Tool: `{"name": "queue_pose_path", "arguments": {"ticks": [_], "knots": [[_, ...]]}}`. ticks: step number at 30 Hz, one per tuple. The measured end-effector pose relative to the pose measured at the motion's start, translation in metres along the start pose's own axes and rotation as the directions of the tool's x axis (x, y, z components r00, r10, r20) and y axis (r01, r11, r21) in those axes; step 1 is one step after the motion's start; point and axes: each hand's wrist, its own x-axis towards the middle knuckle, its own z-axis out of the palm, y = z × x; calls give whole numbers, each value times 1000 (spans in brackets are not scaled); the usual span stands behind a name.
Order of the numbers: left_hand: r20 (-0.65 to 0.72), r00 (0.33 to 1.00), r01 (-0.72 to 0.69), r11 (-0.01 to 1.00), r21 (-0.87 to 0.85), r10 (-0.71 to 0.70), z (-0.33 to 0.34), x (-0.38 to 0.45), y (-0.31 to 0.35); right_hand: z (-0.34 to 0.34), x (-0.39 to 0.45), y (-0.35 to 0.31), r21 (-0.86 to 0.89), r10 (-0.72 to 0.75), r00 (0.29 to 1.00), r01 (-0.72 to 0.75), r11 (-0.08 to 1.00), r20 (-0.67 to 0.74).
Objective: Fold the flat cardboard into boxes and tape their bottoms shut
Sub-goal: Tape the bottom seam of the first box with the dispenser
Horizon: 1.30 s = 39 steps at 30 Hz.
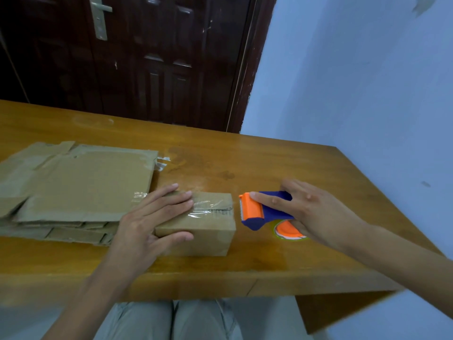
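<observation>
Small brown box [203, 231] — clear tape wrinkled across top.

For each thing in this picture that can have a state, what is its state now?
Box: folded, clear tape across the top seam.
Flat cardboard: unfolded, stacked beside the box.
Tape dispenser: off the box, cutter end facing it.
Left hand: fingers flat on the box, thumb against its near side.
Right hand: gripping the dispenser.
Door: appears closed.

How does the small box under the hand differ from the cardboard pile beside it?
The small box is folded up into shape; the cardboard pile lies flat in layers. The box has clear tape along its top seam and the left hand resting on it; the pile is untouched. Both are brown cardboard.
</observation>
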Motion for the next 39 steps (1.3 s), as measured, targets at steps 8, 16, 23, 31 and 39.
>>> {"name": "queue_pose_path", "arguments": {"ticks": [8, 16, 23, 31, 39], "knots": [[23, 1000, 8, 1000, -3, -7, 0, 0, 0, 6, -9, 1, 22, 29, 999, -30, 999, 43], [15, 1000, 19, 999, -28, -18, -1, 1, 2, 6, 2, -5, -45, 13, 998, -11, 999, 63], [165, 984, 31, 973, 229, -70, -22, 14, 18, -23, 23, -15, -181, -31, 999, 33, 983, 12], [436, 896, -168, 847, 503, -81, 1, 30, 20, -68, 63, -37, -255, -81, 944, 168, 952, 319], [556, 810, -169, 833, 526, -187, -8, 32, 28, -58, 51, -44, -242, 50, 963, 15, 970, 264]]}}
